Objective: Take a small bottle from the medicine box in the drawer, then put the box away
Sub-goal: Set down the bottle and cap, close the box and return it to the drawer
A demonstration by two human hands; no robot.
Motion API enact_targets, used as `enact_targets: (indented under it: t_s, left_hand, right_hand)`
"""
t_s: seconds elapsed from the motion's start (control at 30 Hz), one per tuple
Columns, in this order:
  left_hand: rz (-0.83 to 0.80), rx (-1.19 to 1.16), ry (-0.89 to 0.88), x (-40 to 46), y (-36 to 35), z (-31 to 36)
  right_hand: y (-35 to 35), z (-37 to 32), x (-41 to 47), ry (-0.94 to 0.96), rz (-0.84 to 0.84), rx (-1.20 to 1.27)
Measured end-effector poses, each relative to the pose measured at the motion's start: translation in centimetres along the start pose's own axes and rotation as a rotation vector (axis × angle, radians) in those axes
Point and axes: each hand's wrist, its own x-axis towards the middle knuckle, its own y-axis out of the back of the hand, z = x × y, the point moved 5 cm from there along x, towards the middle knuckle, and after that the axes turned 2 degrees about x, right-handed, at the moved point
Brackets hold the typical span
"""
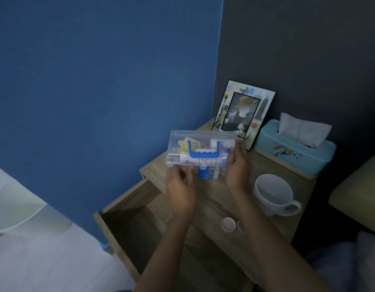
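Note:
A clear plastic medicine box (216,137) with a blue handle and a blue front latch is held in the air above the bedside cabinet. Small bottles and packets show through its lid. My left hand (180,186) grips its front left corner. My right hand (237,165) holds its right end, palm against the side. Below and to the left the wooden drawer (129,226) stands pulled out and looks dark inside. A small bottle with a pink cap (228,224) stands on the cabinet top between my forearms.
On the cabinet top (211,199) stand a white mug (272,194), a light blue tissue box (294,148) and a picture frame (243,112) leaning on the dark wall. A blue wall is at left, white bedding at lower left, a cushion at right.

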Motion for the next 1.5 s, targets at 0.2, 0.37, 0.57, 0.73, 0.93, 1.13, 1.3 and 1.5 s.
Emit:
enact_targets:
  t_s: [0.2,0.37,0.57,0.73,0.93,1.13,1.3,1.5]
  left_hand:
    - [-0.418,-0.11,0.363,-0.4,-4.0,-1.2]
    - [-0.506,-0.255,0.397,-0.6,-3.9,-2.1]
    - [-0.575,-0.327,0.407,-0.9,-4.6,-1.8]
    - [-0.481,-0.411,0.328,-0.4,-4.3,-1.3]
    - [-0.414,-0.18,0.281,0.9,-4.5,-0.5]
    - [-0.512,-0.25,0.385,1.7,-5.4,-0.6]
    - [-0.581,-0.215,0.368,1.5,-4.7,-0.2]
    - [-0.101,0.176,0.055,6.7,1.0,3.8]
  right_hand:
    - [0.0,0.3,0.0,0.007,0.007,-0.003]
    - [-0.1,0.4,0.0,0.019,0.015,0.014]
    - [-0.1,0.5,0.0,0.023,0.004,0.02]
    - [-0.1,0.4,-0.1,0.035,0.002,0.031]
    - [0.3,0.2,-0.1,0.039,0.013,0.004]
    - [0.4,0.1,-0.2,0.032,0.016,-0.012]
    - [0.5,-0.3,-0.3,0.016,0.017,-0.004]
    - [1.2,-0.8,0.8,-0.094,0.035,0.107]
